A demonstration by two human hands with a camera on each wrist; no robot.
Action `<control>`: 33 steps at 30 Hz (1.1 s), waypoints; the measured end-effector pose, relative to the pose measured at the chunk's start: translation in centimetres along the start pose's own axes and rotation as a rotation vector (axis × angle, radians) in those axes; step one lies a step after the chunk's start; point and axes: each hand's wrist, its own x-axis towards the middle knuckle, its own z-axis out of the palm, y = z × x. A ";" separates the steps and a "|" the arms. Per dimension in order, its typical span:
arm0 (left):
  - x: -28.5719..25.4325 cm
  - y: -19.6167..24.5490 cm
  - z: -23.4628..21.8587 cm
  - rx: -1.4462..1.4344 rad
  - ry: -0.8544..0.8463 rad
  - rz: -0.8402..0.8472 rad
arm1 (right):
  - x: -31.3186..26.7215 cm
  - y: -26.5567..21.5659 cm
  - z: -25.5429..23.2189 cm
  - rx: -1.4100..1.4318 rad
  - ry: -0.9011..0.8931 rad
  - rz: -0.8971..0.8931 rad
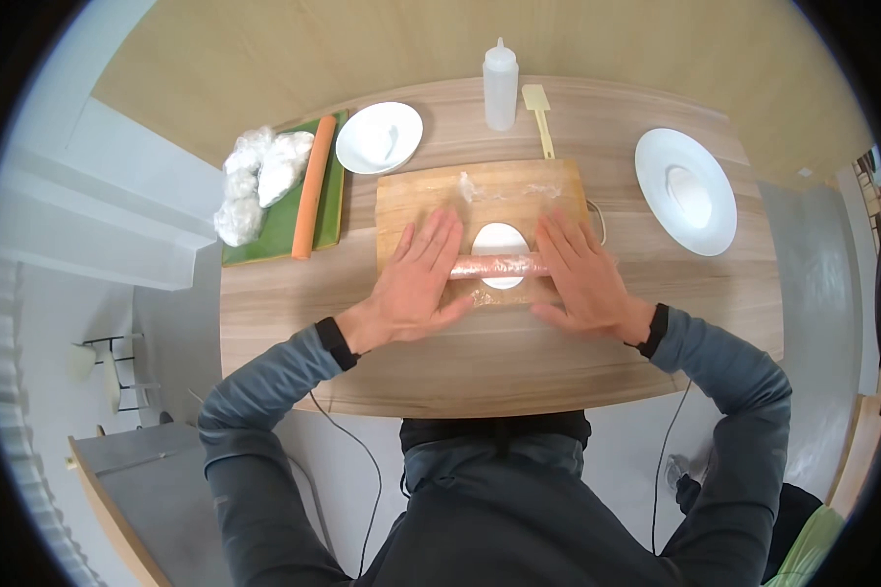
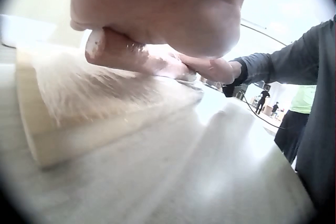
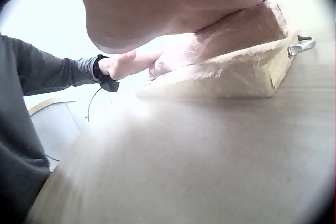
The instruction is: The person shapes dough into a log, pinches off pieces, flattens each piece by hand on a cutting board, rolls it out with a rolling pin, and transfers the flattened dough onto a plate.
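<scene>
A film-wrapped rolling pin (image 1: 499, 266) lies crosswise over a flat white oval of dough (image 1: 500, 240) on the wooden board (image 1: 401, 196). My left hand (image 1: 416, 279) rests with straight fingers on the pin's left end, my right hand (image 1: 587, 279) likewise on its right end. In the left wrist view the palm (image 2: 157, 11) presses on the pin (image 2: 126, 53), above clear film (image 2: 89, 90) on the board. The right wrist view shows the other palm (image 3: 173, 8) on the pin (image 3: 236, 32). Both palms hide the pin's ends in the head view.
At the left, bagged white lumps (image 1: 240, 196) and an orange roller (image 1: 313, 186) lie on a green tray (image 1: 282, 230). A white bowl (image 1: 379, 137), a squeeze bottle (image 1: 500, 88) and a spatula (image 1: 538, 112) stand or lie behind the board. A white plate (image 1: 710, 181) is at the right.
</scene>
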 end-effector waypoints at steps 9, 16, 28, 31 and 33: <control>6.3 -5.0 2.1 0.209 0.133 -0.145 | 7.7 5.5 1.5 -0.135 0.009 0.156; 2.5 -1.6 0.7 0.015 0.003 -0.088 | 3.4 2.7 1.5 -0.065 0.013 0.080; 2.7 -1.5 1.3 0.070 0.046 -0.088 | 3.7 2.7 1.6 -0.093 0.020 0.082; 6.0 -4.4 1.7 0.128 0.111 -0.151 | 7.3 5.3 2.4 -0.130 0.037 0.166; 6.6 -5.1 1.9 0.147 0.127 -0.167 | 8.6 6.3 2.7 -0.127 0.031 0.181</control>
